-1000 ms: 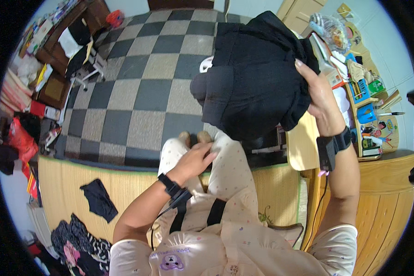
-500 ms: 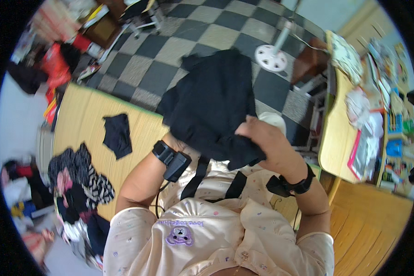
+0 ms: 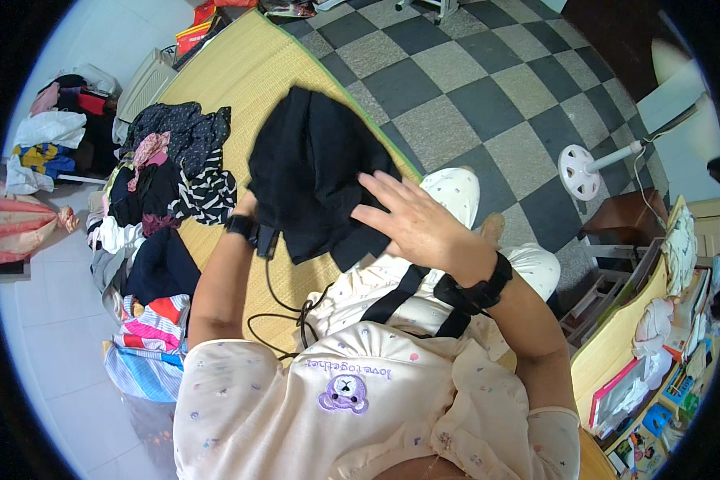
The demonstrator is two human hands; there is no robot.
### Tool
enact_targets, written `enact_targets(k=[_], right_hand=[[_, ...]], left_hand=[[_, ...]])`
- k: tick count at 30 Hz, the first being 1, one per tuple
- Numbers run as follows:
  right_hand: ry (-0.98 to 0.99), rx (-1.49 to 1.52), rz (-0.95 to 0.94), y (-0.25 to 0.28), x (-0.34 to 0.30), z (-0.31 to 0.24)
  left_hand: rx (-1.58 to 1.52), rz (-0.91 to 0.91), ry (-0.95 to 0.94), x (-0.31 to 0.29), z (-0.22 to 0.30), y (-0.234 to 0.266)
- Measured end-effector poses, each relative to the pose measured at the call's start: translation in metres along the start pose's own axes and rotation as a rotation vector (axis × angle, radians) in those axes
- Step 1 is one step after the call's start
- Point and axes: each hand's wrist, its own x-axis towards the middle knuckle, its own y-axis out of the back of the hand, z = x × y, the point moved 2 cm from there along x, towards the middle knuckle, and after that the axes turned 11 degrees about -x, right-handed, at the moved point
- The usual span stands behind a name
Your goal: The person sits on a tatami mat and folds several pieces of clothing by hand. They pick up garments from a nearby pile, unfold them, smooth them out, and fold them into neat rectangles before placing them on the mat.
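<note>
Soft black fabric garment, bunched, is over the yellow woven-straw mat, between both hands. Left hand sits at its near-left edge, probably bearing weight; fingers hidden, can't tell their grip. Right hand is at the right side, fingers spread, likely steadying loose cloth. Multicoloured clothes heap lies left, apart.

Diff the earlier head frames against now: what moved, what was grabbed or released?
Black cloth: swung from over the floor, front right, across the lap to over the mat at left. Right hand: grip opened, fingers now spread over the cloth. Left hand: off the lap, at the cloth's left edge, mostly hidden; hold unclear. View turned left. Same: clothes pile at left.
</note>
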Motion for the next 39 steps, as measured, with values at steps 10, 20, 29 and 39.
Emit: enact_targets(k=[10,20,29,39], right_hand=[[-1.102,0.507,-0.169,-0.041,-0.185,0.064],[-1.008,0.149,-0.204,-0.071,-0.227,0.041],[-1.012,0.279,-0.214,-0.083,-0.220,0.059],[-0.657,0.224,0.039,0.001,-0.115,0.056]], left_hand=[[0.540,0.120,-0.658,0.013,0.042,0.014],[1.508,-0.115,-0.384,0.018,0.065,-0.099],[1.272,-0.139,-0.486,-0.032,0.058,-0.077],[1.026,-0.984,-0.845,-0.158,0.137,-0.190]])
